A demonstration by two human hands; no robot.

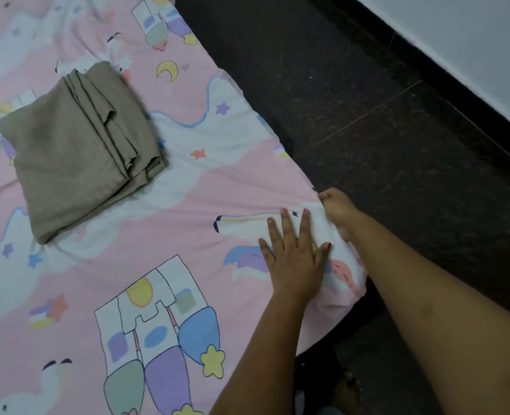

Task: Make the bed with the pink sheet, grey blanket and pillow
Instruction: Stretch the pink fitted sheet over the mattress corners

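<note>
The pink sheet point(164, 235), printed with cartoon rockets, stars and moons, covers the bed across the left and middle of the head view. A folded grey-brown blanket point(77, 151) lies on it at the upper left. My left hand point(294, 259) presses flat on the sheet near the bed's right edge, fingers spread and straight. Just to its right, my right hand point(339, 209) grips the sheet's edge at the side of the mattress, fingers curled into the cloth. No pillow is in view.
Dark speckled floor tiles point(367, 115) run along the right side of the bed. A white wall point(472, 40) with a dark skirting rises at the upper right. A foot point(348, 390) stands on the floor below the bed's corner.
</note>
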